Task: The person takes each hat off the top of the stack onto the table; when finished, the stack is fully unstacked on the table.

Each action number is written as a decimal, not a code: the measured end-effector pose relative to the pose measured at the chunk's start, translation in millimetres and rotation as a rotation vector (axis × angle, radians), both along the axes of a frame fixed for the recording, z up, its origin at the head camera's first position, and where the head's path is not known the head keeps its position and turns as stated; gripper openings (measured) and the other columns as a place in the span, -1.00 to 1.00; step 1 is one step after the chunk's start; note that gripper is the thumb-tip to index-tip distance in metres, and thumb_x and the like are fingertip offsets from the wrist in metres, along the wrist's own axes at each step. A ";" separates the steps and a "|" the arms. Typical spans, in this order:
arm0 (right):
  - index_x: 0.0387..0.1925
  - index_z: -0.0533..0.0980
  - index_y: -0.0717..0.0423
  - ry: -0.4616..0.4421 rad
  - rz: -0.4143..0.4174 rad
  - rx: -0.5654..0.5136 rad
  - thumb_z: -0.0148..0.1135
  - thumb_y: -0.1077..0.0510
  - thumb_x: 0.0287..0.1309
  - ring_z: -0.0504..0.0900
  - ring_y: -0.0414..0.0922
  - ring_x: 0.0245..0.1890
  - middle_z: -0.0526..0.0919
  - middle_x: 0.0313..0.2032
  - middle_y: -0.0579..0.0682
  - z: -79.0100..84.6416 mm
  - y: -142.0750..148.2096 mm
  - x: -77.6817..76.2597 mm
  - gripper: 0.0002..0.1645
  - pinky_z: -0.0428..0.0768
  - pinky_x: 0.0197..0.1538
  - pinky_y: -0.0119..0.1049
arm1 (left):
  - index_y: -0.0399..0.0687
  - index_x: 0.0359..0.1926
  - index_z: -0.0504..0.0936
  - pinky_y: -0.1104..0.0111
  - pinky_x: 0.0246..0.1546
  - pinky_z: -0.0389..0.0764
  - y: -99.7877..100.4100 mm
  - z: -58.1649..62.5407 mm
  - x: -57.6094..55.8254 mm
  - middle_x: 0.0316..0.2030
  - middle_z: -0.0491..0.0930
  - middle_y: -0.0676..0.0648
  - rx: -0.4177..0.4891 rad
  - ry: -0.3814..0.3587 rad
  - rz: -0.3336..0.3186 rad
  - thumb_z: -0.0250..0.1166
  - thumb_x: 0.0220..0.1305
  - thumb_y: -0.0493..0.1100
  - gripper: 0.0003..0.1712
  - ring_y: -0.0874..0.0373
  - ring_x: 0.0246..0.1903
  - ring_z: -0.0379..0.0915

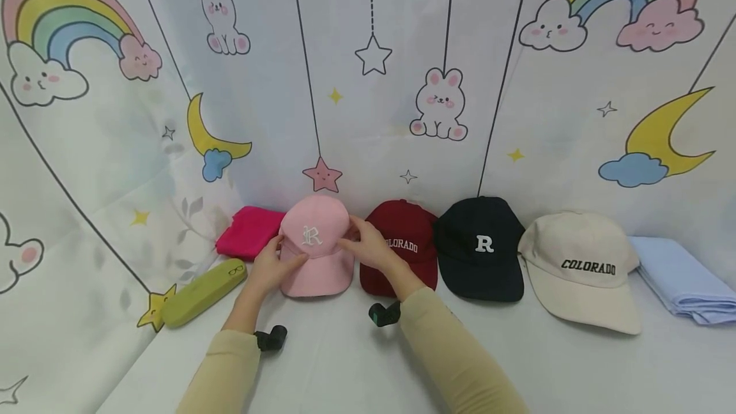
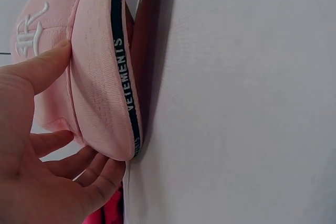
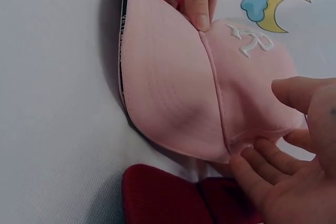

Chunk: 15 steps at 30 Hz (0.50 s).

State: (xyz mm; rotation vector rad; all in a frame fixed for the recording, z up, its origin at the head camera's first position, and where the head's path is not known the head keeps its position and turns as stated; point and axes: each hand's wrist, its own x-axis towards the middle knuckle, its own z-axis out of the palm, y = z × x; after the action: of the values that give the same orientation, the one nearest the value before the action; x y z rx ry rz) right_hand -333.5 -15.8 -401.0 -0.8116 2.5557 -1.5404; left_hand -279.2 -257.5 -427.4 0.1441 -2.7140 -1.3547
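A pink baseball cap (image 1: 310,222) with a white embroidered letter sits at the back of the white table, brim toward me. My left hand (image 1: 268,268) holds its left side; in the left wrist view the thumb presses at the brim seam, fingers by the side edge. On the other side, my right hand (image 1: 372,246) grips the crown, with the thumb over the front and the fingers at the lower edge in the right wrist view. Dark tape printed with white letters lines the brim's edge (image 2: 122,61). The cap's back is hidden.
To the right stand a dark red cap (image 1: 402,209), a black cap (image 1: 482,273), a beige cap (image 1: 581,241) and folded light blue cloth (image 1: 684,273). Leftward lie a bright pink folded cloth (image 1: 247,232) and a green glasses case (image 1: 204,292). A patterned curtain (image 1: 374,120) hangs behind.
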 end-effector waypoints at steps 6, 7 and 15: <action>0.38 0.34 0.22 -0.034 -0.018 0.015 0.26 0.17 0.33 0.52 0.03 0.02 0.56 0.03 0.17 1.2 -0.1 -2.8 -0.36 0.59 0.08 -0.14 | -0.30 0.53 0.07 -0.16 0.25 0.37 2.4 0.0 -5.7 0.43 0.17 -0.40 -0.006 -0.023 0.019 0.39 0.27 0.12 0.05 -0.35 0.38 0.14; 0.39 0.33 0.21 -0.044 -0.023 0.020 0.26 0.15 0.33 0.52 0.02 0.02 0.56 0.04 0.16 0.8 -0.2 -3.2 -0.34 0.58 0.10 -0.14 | -0.30 0.53 0.07 -0.16 0.26 0.35 2.9 -0.2 -6.1 0.43 0.17 -0.40 -0.007 -0.028 0.023 0.38 0.27 0.12 0.05 -0.35 0.38 0.13; 0.46 0.23 0.15 -0.125 -0.021 0.063 0.26 0.03 0.34 0.49 0.02 0.10 0.52 0.12 0.13 -0.9 0.6 -2.9 -0.24 0.55 0.18 -0.05 | -0.34 0.51 0.10 -0.15 0.29 0.31 5.4 -1.4 -7.7 0.42 0.20 -0.43 -0.033 -0.033 0.042 0.36 0.29 0.10 0.01 -0.36 0.39 0.13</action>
State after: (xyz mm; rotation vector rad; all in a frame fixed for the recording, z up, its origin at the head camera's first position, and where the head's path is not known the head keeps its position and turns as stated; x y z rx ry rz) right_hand -336.4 -15.3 -401.8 -0.6612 2.5169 -1.4582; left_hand -286.9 -252.1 -428.8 0.2218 -2.7424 -1.3074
